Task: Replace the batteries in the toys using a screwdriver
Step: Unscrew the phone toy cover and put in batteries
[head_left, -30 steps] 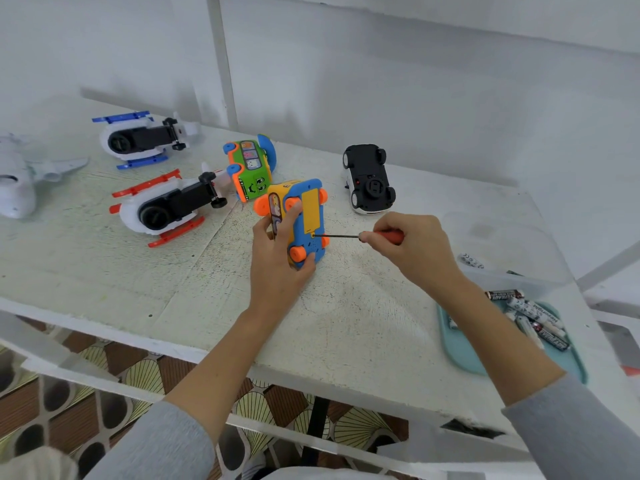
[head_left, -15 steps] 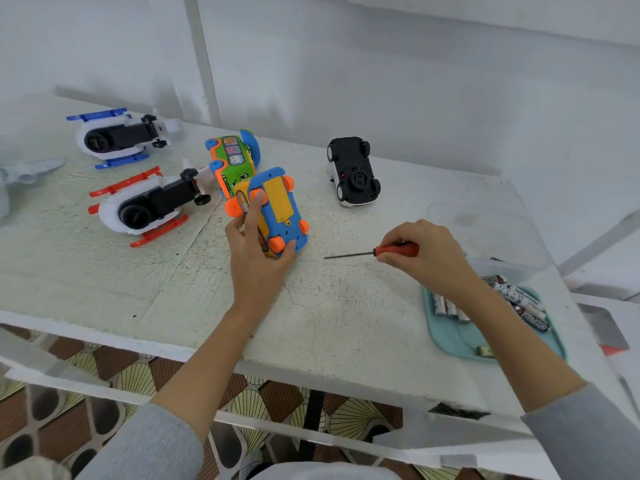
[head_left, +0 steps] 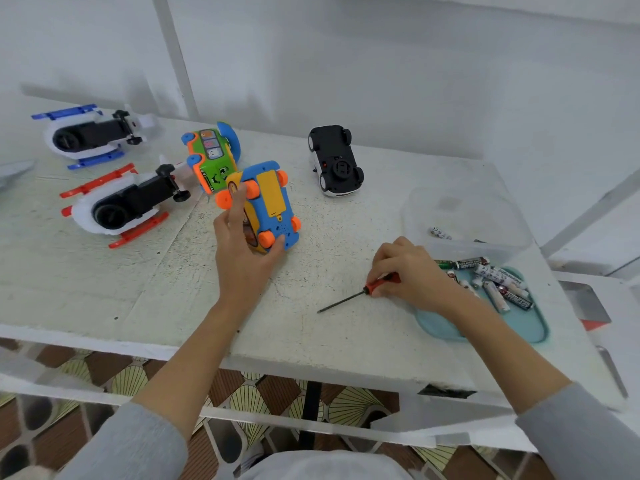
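My left hand (head_left: 242,251) grips a blue toy car (head_left: 268,206) with orange wheels and a yellow battery cover, tipped so its underside faces up. My right hand (head_left: 412,275) pinches the red handle of a small screwdriver (head_left: 360,292), whose thin shaft lies low over the table and points left, well apart from the car. Several batteries (head_left: 498,282) lie on a teal tray (head_left: 533,327) just right of that hand.
A green toy bus (head_left: 213,161), a black-bottomed white car (head_left: 336,161), a red-skid helicopter (head_left: 121,206) and a blue-skid helicopter (head_left: 90,135) lie on the white table (head_left: 104,289). A clear plastic box (head_left: 464,220) stands behind the tray.
The screwdriver tip has left the car's underside; my right hand has pulled it down and right to the table near the tray. My left hand still holds the car.
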Tool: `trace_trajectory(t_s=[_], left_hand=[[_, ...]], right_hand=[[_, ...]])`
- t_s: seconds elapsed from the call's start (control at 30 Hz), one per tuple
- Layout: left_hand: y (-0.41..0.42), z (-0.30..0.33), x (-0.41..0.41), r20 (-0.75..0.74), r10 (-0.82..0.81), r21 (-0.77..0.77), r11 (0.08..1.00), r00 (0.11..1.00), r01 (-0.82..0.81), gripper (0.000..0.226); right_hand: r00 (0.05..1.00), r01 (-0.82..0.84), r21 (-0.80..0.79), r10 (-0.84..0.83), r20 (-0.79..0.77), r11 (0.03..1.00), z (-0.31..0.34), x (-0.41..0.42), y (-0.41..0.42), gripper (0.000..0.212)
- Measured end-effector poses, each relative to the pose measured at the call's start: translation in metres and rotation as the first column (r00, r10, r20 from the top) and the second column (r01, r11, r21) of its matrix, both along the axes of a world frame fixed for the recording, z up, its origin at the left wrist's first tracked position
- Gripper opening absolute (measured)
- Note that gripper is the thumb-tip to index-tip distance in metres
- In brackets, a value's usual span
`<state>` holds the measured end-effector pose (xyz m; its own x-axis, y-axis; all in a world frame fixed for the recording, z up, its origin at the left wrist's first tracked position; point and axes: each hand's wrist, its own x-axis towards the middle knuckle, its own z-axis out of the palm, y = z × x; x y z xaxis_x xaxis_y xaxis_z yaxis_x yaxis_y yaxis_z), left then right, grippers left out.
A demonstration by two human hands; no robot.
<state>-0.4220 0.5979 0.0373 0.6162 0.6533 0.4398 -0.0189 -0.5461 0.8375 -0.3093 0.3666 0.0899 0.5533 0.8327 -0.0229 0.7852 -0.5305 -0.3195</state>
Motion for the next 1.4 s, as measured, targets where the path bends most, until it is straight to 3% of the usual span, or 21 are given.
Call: trace_trajectory(t_s=[0.23, 0.37, 0.57, 0.7, 0.83, 0.9, 1.03, 1.2, 1.3, 1.4], left_hand=[[-0.004, 0.006, -0.003, 0.062, -0.074, -0.122, 0.989, 0.995, 0.081, 0.093], [-0.008, 0.012, 0.000, 0.084, -0.080, -0.200, 0.975, 0.993, 0.095, 0.090], [-0.003, 0.022, -0.004, 0.098, -0.090, -0.192, 0.976, 0.991, 0.107, 0.087], [0.008, 0.019, -0.008, 0.025, -0.068, -0.102, 0.992, 0.997, 0.071, 0.088], [0.015, 0.009, -0.014, -0.048, -0.054, -0.060, 0.997, 0.997, 0.051, 0.091], [0.016, 0.009, -0.017, -0.050, -0.059, -0.080, 0.995, 0.997, 0.055, 0.090], [0.017, 0.013, -0.023, -0.085, -0.076, -0.116, 0.991, 0.993, 0.066, 0.092], [0.017, 0.016, -0.031, -0.071, -0.147, -0.302, 0.946, 0.987, 0.119, 0.079], [0.017, 0.017, -0.031, -0.050, -0.140, -0.333, 0.936, 0.989, 0.115, 0.077], [0.017, 0.017, -0.032, -0.042, -0.117, -0.288, 0.952, 0.992, 0.100, 0.077]], right_hand=[[0.997, -0.003, -0.005, 0.003, -0.074, 1.000, 0.004, 0.004, 0.001, 0.019], [0.980, 0.067, 0.262, -0.014, -0.199, 0.963, 0.020, 0.006, 0.016, 0.016], [0.978, 0.111, 0.496, -0.007, -0.206, 0.861, 0.039, -0.001, 0.082, 0.032], [0.920, 0.211, 0.504, 0.004, -0.392, 0.838, 0.040, -0.008, 0.129, 0.049], [0.886, 0.319, 0.503, -0.065, -0.459, 0.803, 0.030, -0.006, 0.149, 0.037], [0.838, 0.373, 0.515, -0.043, -0.543, 0.771, 0.023, -0.001, 0.151, 0.024], [0.683, 0.498, 0.480, 0.013, -0.730, 0.722, 0.010, 0.008, 0.149, 0.026], [0.514, 0.556, 0.466, 0.156, -0.844, 0.688, 0.008, 0.009, 0.144, 0.020], [0.550, 0.494, 0.464, 0.149, -0.822, 0.735, 0.001, 0.009, 0.145, 0.008], [0.687, 0.405, 0.481, 0.089, -0.721, 0.777, -0.005, 0.013, 0.142, 0.016]])
